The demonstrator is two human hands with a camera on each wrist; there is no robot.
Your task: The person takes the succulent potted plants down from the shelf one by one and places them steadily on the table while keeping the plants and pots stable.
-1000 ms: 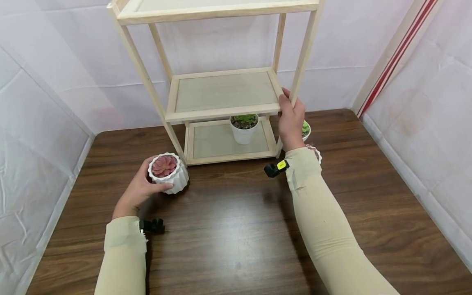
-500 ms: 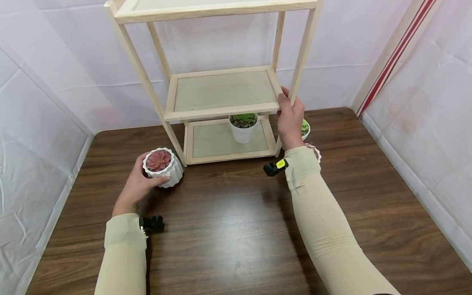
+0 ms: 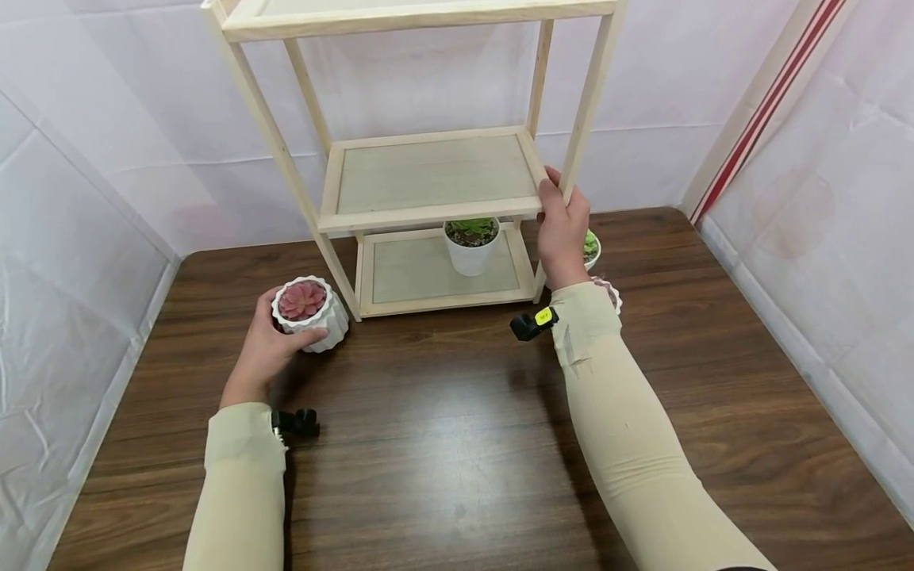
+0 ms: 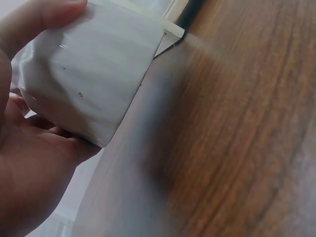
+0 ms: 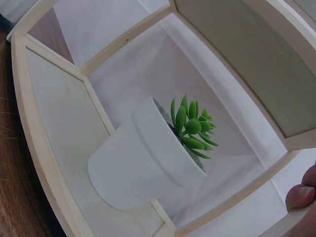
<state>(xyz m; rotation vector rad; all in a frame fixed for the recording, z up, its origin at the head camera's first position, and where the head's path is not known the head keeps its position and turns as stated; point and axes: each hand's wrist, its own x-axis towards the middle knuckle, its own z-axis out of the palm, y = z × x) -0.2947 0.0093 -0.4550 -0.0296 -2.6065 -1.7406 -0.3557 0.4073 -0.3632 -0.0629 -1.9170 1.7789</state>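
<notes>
In the head view my left hand [image 3: 260, 349] holds a white fluted pot [image 3: 332, 319] with a pink succulent [image 3: 301, 300], just left of the wooden rack's front left leg. The thumb lies on the near side of the pot. Close up in the left wrist view, the white pot [image 4: 94, 69] sits between thumb and fingers; its succulent is out of sight there. My right hand [image 3: 564, 234] grips the right side of the three-tier wooden rack [image 3: 432, 216] at the middle shelf, by the front post. Fingers [image 5: 301, 196] show at the right wrist view's edge.
On the rack's bottom shelf stands a smooth white pot [image 3: 471, 259] with a green succulent [image 5: 192, 126]. Behind the right forearm, two more potted plants are partly hidden, one green [image 3: 591, 247], one pinkish [image 3: 608, 293]. White sheeting [image 3: 93, 159] borders the brown wooden table [image 3: 414, 444].
My left hand has moved the fluted pot to the left and farther back, away from the rack's front leg. The right hand keeps its grip on the rack, which has hardly shifted.
</notes>
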